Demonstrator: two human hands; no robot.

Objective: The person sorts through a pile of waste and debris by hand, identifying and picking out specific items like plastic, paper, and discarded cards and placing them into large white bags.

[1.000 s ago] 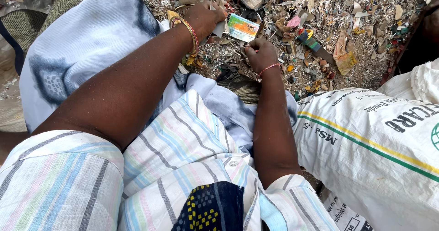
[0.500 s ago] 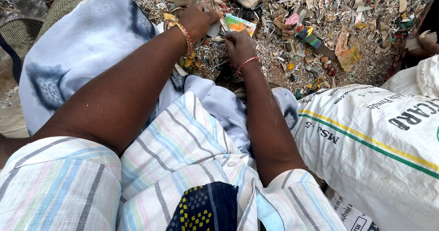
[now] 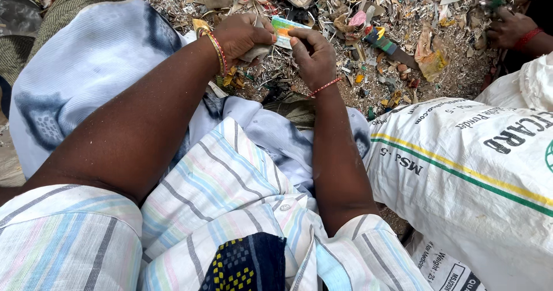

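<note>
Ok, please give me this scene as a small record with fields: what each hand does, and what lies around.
left hand: grips one end of a small colourful wrapper
right hand: pinches the same wrapper's other end
ground: covered in mixed scraps
white sack: at the person's right
other person's hand: among scraps, top right

Litter heap [image 3: 368,43] dense ahead; white sack [image 3: 472,170] blocking right; another person's hand [image 3: 510,29] far right

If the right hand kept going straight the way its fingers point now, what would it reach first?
The right hand points up and left, with its fingertips already at the small green and orange wrapper that the left hand also holds. Past that it would probably meet the brown scraps in the litter pile; depth is unclear.
</note>
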